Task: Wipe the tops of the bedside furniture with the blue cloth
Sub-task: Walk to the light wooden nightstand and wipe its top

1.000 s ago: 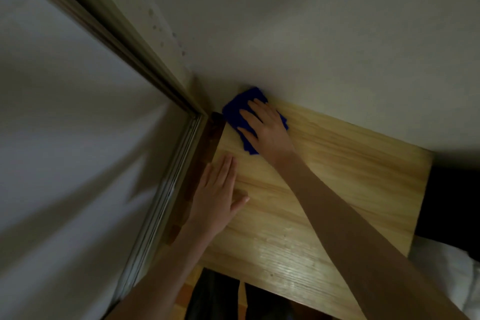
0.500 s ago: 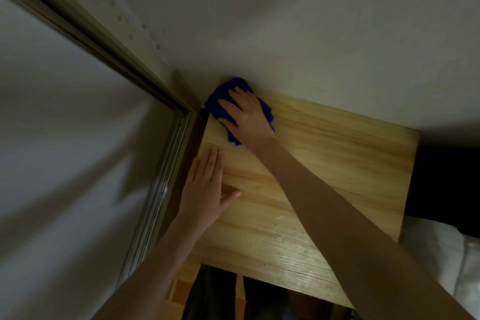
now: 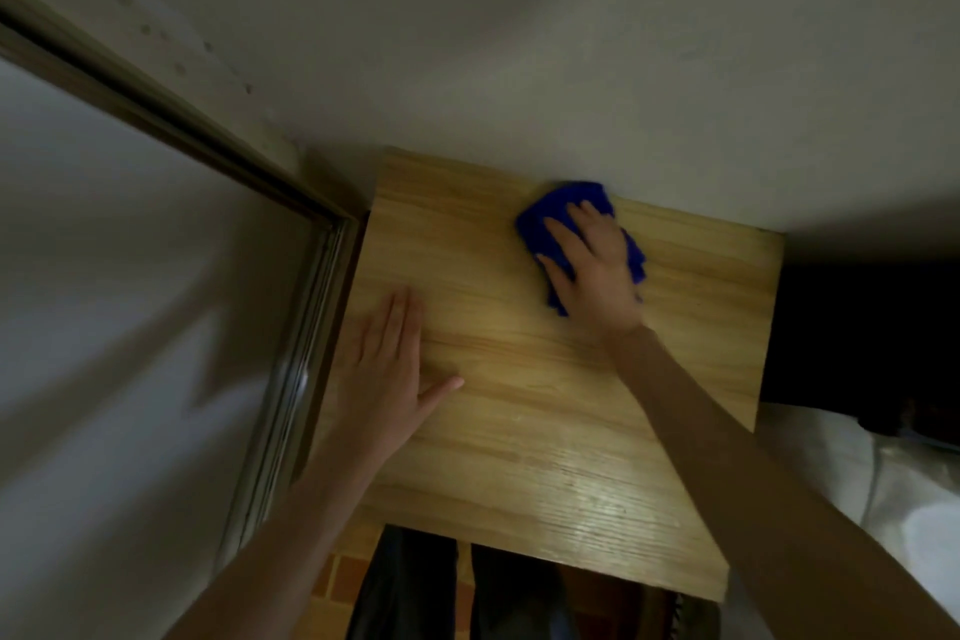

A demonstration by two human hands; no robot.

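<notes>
A light wooden bedside table top (image 3: 545,405) fills the middle of the view, pushed against a pale wall. The blue cloth (image 3: 540,224) lies bunched near the table's back edge, right of centre. My right hand (image 3: 592,270) presses flat on the cloth and covers most of it. My left hand (image 3: 389,369) rests palm down on the table's left side, fingers together, thumb out, holding nothing.
A metal-framed sliding door (image 3: 291,369) runs along the table's left side. The pale wall (image 3: 519,68) stands right behind the table. White bedding (image 3: 857,483) lies to the right beyond a dark gap (image 3: 857,327). Orange floor tiles (image 3: 343,582) and dark trouser legs show below the front edge.
My right hand has slid the blue cloth from the back left corner rightward along the back edge. My left hand has stayed flat on the left side.
</notes>
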